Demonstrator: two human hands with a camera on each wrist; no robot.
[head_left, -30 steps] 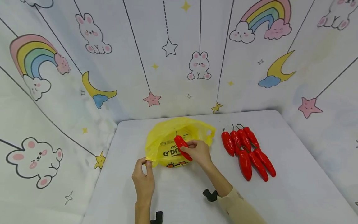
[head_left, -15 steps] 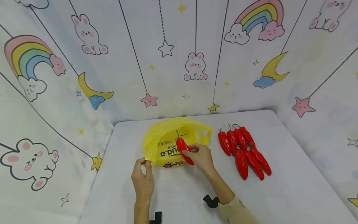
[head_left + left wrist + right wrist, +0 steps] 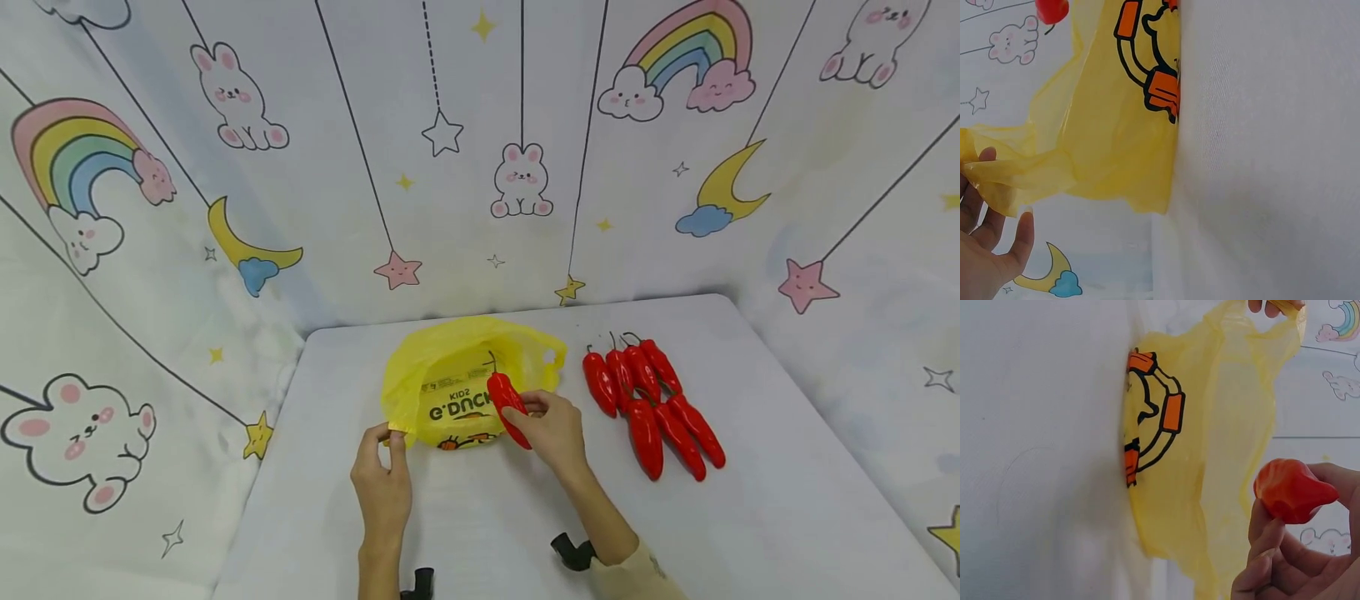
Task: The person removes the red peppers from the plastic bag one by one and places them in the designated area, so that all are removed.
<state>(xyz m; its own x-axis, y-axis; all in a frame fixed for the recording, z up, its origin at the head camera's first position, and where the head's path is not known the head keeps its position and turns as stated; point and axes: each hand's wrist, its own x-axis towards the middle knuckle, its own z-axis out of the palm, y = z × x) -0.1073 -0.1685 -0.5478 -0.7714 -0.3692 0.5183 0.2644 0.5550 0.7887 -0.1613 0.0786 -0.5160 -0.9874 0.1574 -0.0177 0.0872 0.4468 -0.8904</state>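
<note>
A yellow plastic bag (image 3: 408, 383) with black lettering and an orange-and-black print lies on the table, its mouth spread toward me. My left hand (image 3: 384, 483) pinches the bag's near left corner; in the left wrist view thin yellow film (image 3: 1016, 172) runs over those fingers. My right hand (image 3: 557, 429) grips a glossy red chili pepper (image 3: 506, 402) around its lower half. The pepper is tilted, its thin stem pointing away from me, in front of the bag's mouth. In the right wrist view the pepper's tip (image 3: 1291, 490) shows between thumb and fingers.
Several red chili peppers (image 3: 645, 437) lie in two rough rows on the white table (image 3: 480, 533), right of the bag. Behind the table hangs a white cloth (image 3: 322, 208) printed with rabbits, stars and rainbows. Black camera mounts (image 3: 572, 552) stick out by the wrists.
My right hand has drawn the pepper to the right and slightly toward me. The left hand keeps its hold on the bag's corner. The head view has shifted slightly.
</note>
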